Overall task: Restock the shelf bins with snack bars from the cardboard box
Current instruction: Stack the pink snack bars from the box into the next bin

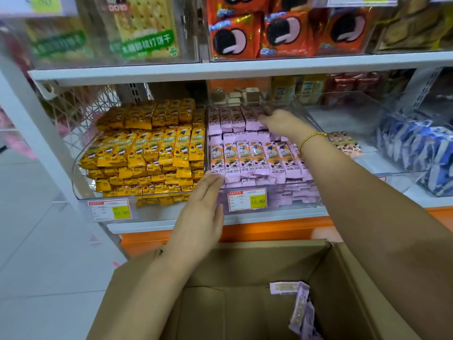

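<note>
Two bare hands reach into the clear plastic bin (289, 198) full of pink wrapped snack bars (255, 158). The left hand (201, 207) has straight fingers pressed together, touching the bin's front. The right hand (282, 122) rests on the back row; it is blurry, so I cannot tell if it pinches a bar. A few leftover pink bars (302, 312) lie in the open brown cardboard box (245, 261) below.
</note>
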Available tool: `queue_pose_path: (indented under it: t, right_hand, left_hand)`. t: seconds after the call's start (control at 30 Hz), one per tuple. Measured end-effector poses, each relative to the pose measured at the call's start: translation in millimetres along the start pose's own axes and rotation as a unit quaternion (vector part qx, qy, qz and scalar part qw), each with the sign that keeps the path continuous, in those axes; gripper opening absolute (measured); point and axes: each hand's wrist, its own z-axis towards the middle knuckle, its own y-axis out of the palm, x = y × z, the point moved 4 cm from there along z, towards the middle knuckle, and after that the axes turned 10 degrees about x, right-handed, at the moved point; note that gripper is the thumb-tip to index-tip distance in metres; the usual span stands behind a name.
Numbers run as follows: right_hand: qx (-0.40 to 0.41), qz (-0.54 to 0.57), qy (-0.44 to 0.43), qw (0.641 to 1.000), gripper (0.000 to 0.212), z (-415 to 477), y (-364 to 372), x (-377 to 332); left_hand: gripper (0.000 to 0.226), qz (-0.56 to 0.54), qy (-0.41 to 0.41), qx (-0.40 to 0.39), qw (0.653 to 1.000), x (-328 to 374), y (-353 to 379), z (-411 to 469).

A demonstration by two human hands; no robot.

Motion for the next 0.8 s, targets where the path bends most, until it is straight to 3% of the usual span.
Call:
queue_pose_path:
  t: [0.17, 0.23, 0.3, 0.4, 0.5, 0.67, 0.8]
  right_hand:
    - [0.103, -0.017, -0.033, 0.994, 0.038, -13.8, -13.0, 11.5]
    - [0.152, 0.001, -0.077, 0.985, 0.020, -31.8, -22.5, 10.5]
    - [0.144, 0.038, -0.115, 0.982, 0.007, -58.3, -33.9, 10.0]
    - [0.067, 0.017, -0.170, 0.983, 0.030, -108.3, -44.8, 11.1]
    - [-0.030, -0.021, -0.203, 0.978, 0.029, -155.5, -44.1, 17.4]
    - [-0.205, -0.081, -0.227, 0.949, 0.015, -215.4, 2.0, 48.3]
    - [-0.303, -0.079, -0.189, 0.931, 0.018, -249.6, 68.4, 100.8]
  left_hand:
    - [0.049, -0.010, -0.003, 0.019, 1.000, 0.5, -3.6, -7.2]
    - [0.043, -0.013, -0.002, 0.037, 0.999, 3.4, -6.8, -11.9]
    - [0.036, -0.010, -0.002, 0.054, 0.999, 5.4, -8.9, -16.9]
    - [0.023, -0.030, -0.021, 0.036, 0.999, 6.9, -9.0, -30.2]
    - [0.022, -0.064, -0.055, -0.018, 0.996, 14.1, -7.2, -50.3]
    - [0.024, -0.036, -0.089, -0.213, 0.972, 22.9, 4.3, -106.6]
    - [0.021, -0.039, -0.138, -0.363, 0.921, 15.2, 11.2, -165.9]
